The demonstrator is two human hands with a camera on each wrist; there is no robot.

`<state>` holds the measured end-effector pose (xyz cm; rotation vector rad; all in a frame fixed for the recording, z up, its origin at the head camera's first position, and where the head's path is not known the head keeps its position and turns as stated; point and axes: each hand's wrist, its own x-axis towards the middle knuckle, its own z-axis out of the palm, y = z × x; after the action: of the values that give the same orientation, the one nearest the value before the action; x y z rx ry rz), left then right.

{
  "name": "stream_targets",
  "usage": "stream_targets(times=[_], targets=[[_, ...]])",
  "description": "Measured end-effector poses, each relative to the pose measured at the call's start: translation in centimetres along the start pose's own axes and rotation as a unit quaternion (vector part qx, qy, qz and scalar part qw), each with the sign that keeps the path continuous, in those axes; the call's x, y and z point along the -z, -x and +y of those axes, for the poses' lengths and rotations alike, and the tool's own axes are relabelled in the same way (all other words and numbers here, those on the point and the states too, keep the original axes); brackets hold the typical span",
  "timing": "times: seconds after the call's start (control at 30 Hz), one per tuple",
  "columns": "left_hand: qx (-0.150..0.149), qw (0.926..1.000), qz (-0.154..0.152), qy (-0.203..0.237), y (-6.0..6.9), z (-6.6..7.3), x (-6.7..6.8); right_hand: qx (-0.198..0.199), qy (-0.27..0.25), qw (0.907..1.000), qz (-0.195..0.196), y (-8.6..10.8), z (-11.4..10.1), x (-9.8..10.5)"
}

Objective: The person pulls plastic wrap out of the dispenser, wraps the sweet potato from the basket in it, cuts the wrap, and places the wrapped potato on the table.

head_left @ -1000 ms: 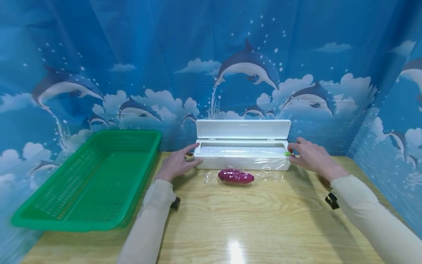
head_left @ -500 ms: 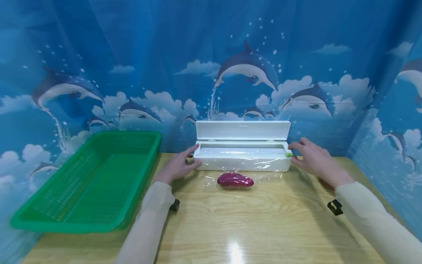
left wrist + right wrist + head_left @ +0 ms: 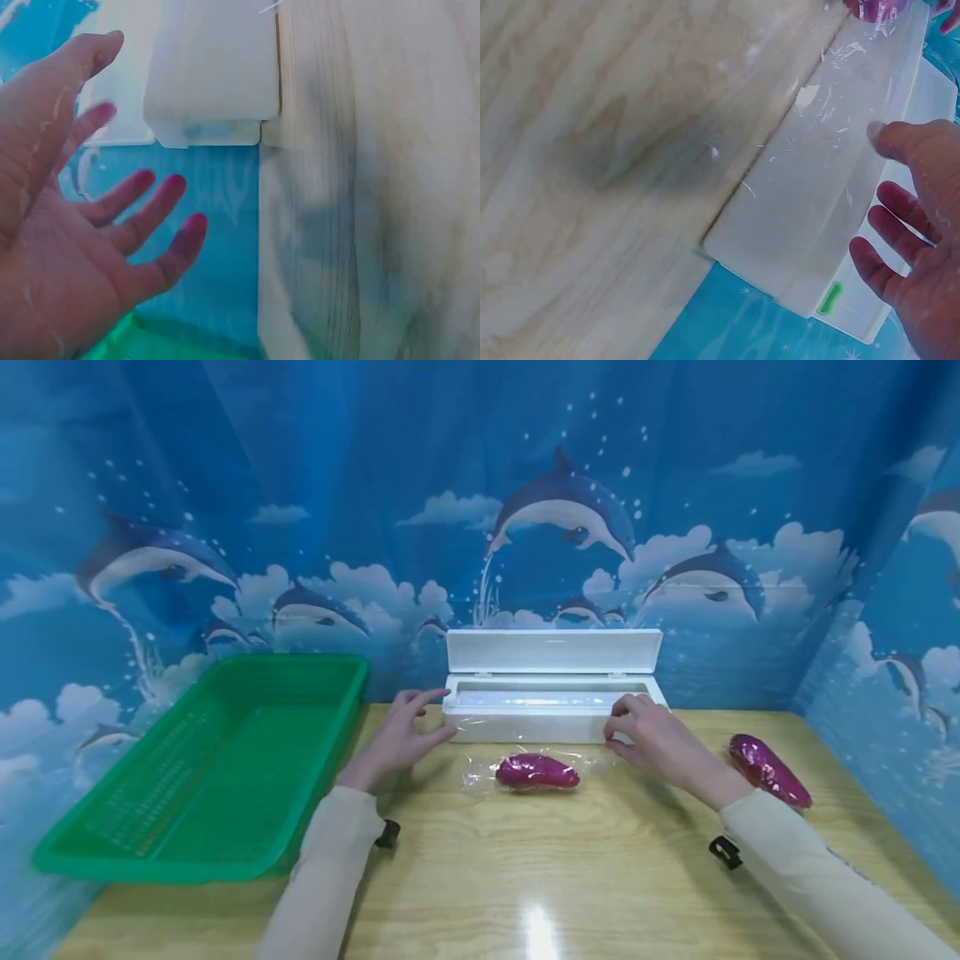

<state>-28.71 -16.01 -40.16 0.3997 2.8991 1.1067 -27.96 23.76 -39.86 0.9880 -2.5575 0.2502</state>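
Note:
A white cling film dispenser box (image 3: 540, 729) stands at the table's back, lid (image 3: 555, 652) raised. Clear film (image 3: 480, 772) hangs from its front over a purple sweet potato (image 3: 536, 772) on the table. My left hand (image 3: 397, 739) is beside the box's left end, fingers spread; the left wrist view shows the palm holding nothing. Toward the box's right end, my right hand (image 3: 656, 743) is over the front edge. Its thumb and bent fingers (image 3: 900, 196) stand apart in the right wrist view. There a green slider (image 3: 830, 298) sits at the box's end.
A green plastic basket (image 3: 277, 852) occupies the left of the table. On the right lies another purple sweet potato (image 3: 768, 770) with a shiny film-like surface, near my right sleeve (image 3: 810, 852). A blue dolphin curtain (image 3: 420, 460) hangs close behind the box.
My right hand has left the green slider at the box's right end and moved left along the front. The sweet potato on the right has come into sight. My left hand has drawn slightly back.

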Motion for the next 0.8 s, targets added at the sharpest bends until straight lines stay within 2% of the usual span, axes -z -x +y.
stream_targets(times=[0.13, 0.23, 0.3, 0.37, 0.47, 0.53, 0.6, 0.7, 0.8], targets=[[-0.037, 0.9993, -0.002, -0.009, 1.1, 1.0, 0.1, -0.013, -0.012, 0.9998, -0.006, 0.4, -0.3, 0.0], [-0.065, 0.9976, 0.006, -0.021, 1.4, 2.2, 0.0, -0.009, -0.023, 0.9997, -0.007, 0.5, -0.7, 0.0], [-0.075, 0.9964, 0.005, -0.038, 1.3, 3.2, -0.3, -0.013, -0.033, 0.9993, -0.012, 0.5, -1.0, -0.1], [-0.072, 0.9954, -0.009, -0.063, 1.0, 4.1, -0.9, -0.026, -0.044, 0.9984, -0.026, 0.4, -1.1, 0.0], [-0.039, 0.9925, -0.036, -0.110, 0.7, 4.7, -2.0, -0.061, -0.061, 0.9945, -0.060, 0.3, -1.3, 0.2], [-0.006, 0.9882, -0.037, -0.148, 0.7, 4.4, -2.6, -0.093, -0.071, 0.9899, -0.080, 0.4, -1.2, 0.3], [0.035, 0.9855, -0.033, -0.163, 0.7, 3.8, -3.0, -0.126, -0.079, 0.9851, -0.087, 0.5, -0.9, 0.5], [0.081, 0.9831, -0.024, -0.162, 0.7, 2.9, -3.4, -0.188, -0.092, 0.9749, -0.076, 1.1, 0.1, 0.8], [0.127, 0.9831, -0.017, -0.131, 0.2, 2.5, -3.5, -0.248, -0.117, 0.9588, -0.075, 1.6, 1.2, 0.9]])
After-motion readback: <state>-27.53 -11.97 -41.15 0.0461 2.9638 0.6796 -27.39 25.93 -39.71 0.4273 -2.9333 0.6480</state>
